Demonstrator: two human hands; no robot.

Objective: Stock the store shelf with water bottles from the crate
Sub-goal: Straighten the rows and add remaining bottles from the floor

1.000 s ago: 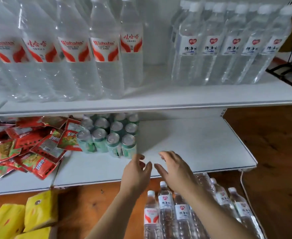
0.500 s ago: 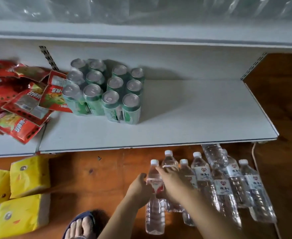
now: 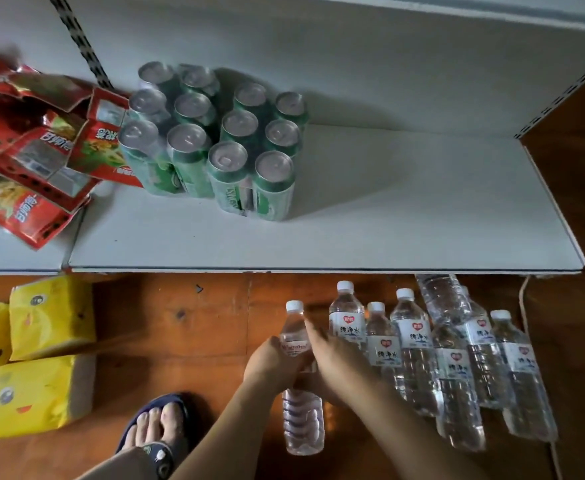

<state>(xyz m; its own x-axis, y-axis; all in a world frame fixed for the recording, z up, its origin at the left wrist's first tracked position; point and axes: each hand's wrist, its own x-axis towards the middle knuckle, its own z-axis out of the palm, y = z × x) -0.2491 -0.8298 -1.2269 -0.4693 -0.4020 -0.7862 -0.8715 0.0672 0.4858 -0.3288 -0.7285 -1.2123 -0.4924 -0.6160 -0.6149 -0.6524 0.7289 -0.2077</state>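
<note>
A clear water bottle (image 3: pixel 299 415) with a white cap and a red label stands on the wooden floor below the white shelf (image 3: pixel 422 216). My left hand (image 3: pixel 272 363) grips it round the label from the left. My right hand (image 3: pixel 339 362) wraps the same bottle from the right, fingers over the label. Right of it stands a cluster of several more water bottles (image 3: pixel 419 348) with white heart-marked labels. One bottle (image 3: pixel 443 297) lies across the top of that cluster. No crate is visible.
A shrink-wrapped pack of green cans (image 3: pixel 215 140) sits on the shelf's left part, beside red snack packets (image 3: pixel 31 143). Yellow tissue packs (image 3: pixel 42 355) lie on the floor at left. My foot in a dark sandal (image 3: pixel 156 427) is near the bottom. The shelf's right half is bare.
The view has tilted down from the upper shelves to the floor. Both hands dropped from the shelf edge to the bottles and closed round the red-labelled one.
</note>
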